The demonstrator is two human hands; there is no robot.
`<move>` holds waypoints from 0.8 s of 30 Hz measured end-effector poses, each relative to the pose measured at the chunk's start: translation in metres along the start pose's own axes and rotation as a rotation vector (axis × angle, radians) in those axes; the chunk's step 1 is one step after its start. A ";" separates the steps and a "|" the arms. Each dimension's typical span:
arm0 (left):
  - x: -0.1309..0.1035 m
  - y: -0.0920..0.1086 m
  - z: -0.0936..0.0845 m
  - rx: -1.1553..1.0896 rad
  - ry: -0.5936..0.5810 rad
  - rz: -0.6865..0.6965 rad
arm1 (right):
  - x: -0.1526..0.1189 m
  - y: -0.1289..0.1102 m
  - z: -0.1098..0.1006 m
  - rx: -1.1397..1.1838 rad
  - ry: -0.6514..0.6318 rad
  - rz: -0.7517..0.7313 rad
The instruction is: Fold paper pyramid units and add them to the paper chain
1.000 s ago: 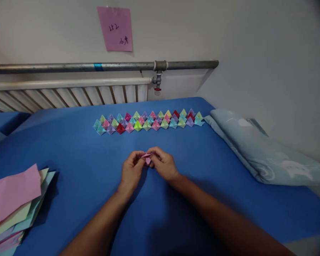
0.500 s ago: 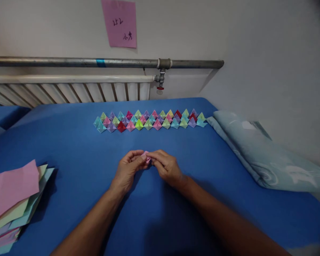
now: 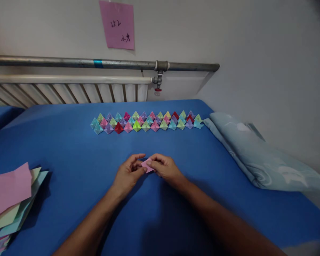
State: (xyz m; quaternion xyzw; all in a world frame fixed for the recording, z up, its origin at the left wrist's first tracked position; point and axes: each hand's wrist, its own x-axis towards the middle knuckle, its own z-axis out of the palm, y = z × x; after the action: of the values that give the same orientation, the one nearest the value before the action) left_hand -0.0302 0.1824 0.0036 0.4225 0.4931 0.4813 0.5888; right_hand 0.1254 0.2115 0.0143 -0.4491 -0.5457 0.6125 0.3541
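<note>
A small pink piece of folded paper (image 3: 148, 165) is held between my two hands above the blue surface (image 3: 77, 160). My right hand (image 3: 165, 168) pinches it from the right, thumb across its face. On the left edge, my left hand (image 3: 128, 175) grips it with the thumb, its index finger stretched out above. Beyond the hands lie rows of small folded paper boats (image 3: 137, 126) in many colours, set close together.
At the left is a stack of coloured paper sheets (image 3: 10, 188), pink on top. A folded pale-green blanket (image 3: 256, 153) lies to the right. Behind the surface are a white radiator (image 3: 104, 93), a metal pipe (image 3: 122, 64) and a pink note (image 3: 118, 26) on the wall.
The pink paper has been turned, and a flat face of it now shows. Both hands sit slightly lower, and my right thumb has come onto the paper. The view has shifted slightly.
</note>
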 end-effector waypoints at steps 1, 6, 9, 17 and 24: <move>0.000 0.000 0.000 0.003 0.001 0.005 | -0.001 -0.001 0.001 0.020 0.014 0.007; -0.005 0.002 0.005 0.150 -0.056 0.006 | -0.001 0.002 0.004 0.133 0.077 0.046; -0.008 0.004 0.007 0.217 -0.108 -0.013 | -0.002 0.004 0.005 0.172 0.093 0.037; -0.011 0.010 0.001 0.246 -0.220 -0.061 | -0.007 -0.001 0.002 -0.007 -0.007 -0.057; -0.013 0.012 0.005 0.228 -0.237 -0.031 | -0.010 -0.002 0.001 -0.072 0.033 -0.104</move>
State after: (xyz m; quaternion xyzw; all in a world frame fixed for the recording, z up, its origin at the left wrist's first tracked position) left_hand -0.0274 0.1716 0.0184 0.5329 0.4778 0.3600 0.5985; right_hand 0.1280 0.2020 0.0183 -0.4426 -0.5842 0.5658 0.3779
